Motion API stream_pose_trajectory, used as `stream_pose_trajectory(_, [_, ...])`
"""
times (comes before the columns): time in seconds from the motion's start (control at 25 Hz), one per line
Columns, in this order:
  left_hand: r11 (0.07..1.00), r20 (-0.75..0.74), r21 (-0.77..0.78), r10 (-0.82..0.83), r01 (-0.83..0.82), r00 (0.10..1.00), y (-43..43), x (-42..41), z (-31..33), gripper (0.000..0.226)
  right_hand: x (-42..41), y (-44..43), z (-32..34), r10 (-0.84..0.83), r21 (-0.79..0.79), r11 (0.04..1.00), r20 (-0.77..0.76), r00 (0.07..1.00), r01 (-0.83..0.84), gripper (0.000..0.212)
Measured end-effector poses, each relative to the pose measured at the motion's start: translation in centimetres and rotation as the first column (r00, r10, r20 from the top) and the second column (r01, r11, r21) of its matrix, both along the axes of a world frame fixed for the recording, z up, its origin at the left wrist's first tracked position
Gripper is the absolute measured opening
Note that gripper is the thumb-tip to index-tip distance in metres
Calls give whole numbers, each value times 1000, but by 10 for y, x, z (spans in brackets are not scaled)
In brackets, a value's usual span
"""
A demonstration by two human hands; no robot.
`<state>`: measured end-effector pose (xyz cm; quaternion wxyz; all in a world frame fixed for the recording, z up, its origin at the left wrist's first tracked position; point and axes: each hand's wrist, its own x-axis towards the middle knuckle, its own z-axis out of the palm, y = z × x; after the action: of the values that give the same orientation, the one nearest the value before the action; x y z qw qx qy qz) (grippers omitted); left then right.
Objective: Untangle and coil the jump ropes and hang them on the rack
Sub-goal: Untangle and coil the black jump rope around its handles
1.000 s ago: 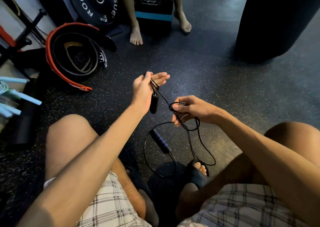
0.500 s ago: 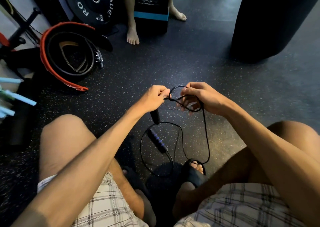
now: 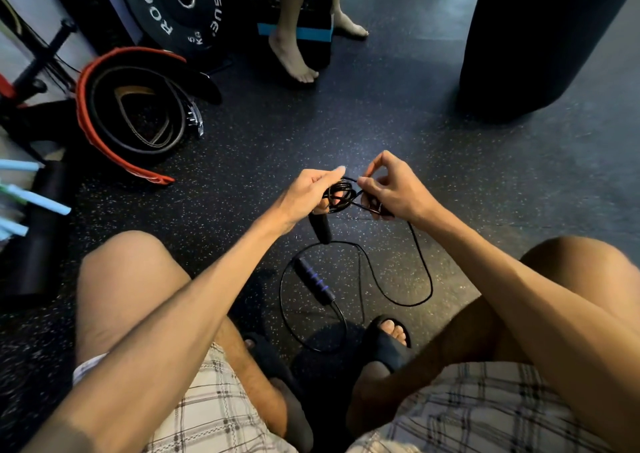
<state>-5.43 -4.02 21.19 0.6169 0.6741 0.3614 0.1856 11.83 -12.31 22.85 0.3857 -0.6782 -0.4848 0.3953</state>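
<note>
Person sits on dark speckled floor [image 3: 381, 134], knees up, plaid shorts, black sandal [image 3: 384, 345] on one foot. Both hands are held together above the floor, between the knees.

Left hand [image 3: 304, 193]: fingers curled, gripping a small tight coil [image 3: 341, 193] of the black jump rope. One black handle [image 3: 320, 226] hangs down from under this hand, tip pointing at the floor.

Right hand [image 3: 398, 193]: thumb and forefinger pinch the strand right at the coil, other fingers curled round the strands below. The hands are nearly touching, with the coil between them.

The rest of the rope [image 3: 420, 279] drops from the right hand and lies in loose loops on the floor between the person's legs. Second handle [image 3: 313, 279], black with purple bands, lies flat on the floor inside those loops, just below the hanging handle and apart from it.

Far left of the floor: red and black lifting belt [image 3: 131, 113], rolled and standing on edge. Behind it a ROGUE weight plate [image 3: 183, 6] leans upright. Black stand [image 3: 38, 61] and light blue tubes [image 3: 38, 201] at the left edge. Another person's bare foot [image 3: 294, 61] by a black box with a blue stripe [image 3: 301, 20] at the far edge. Big black punching bag [image 3: 530, 37] at far right.
</note>
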Motion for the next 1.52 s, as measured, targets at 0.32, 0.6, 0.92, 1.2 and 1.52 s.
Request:
stream_pose_trajectory(0.32, [988, 6, -52, 144, -143, 990, 1, 1, 0, 40, -7, -3, 3, 96, 202, 957, 456, 885, -208, 28])
stream_pose_trajectory(0.6, [996, -77, 31, 83, -81, 994, 1, 0, -7, 37, -4, -2, 7, 250, 11, 958, 459, 852, -287, 45])
stream_pose_trajectory(0.92, [994, -138, 87, 85, -73, 987, 0, 5, -16, 40, -10, -1, -1, 332, -47, 937, 432, 839, -346, 32])
stream_pose_trajectory(1.2, [957, 30, 70, 280, -282, 959, 2, 12, -20, 33, -15, 0, -8, 159, 173, 933, 590, 792, -316, 16])
stream_pose_trajectory(1.52, [937, -233, 144, 346, -320, 909, 20, -10, -53, 30, -6, -2, 18, -88, 338, 941, 222, 971, 8, 15])
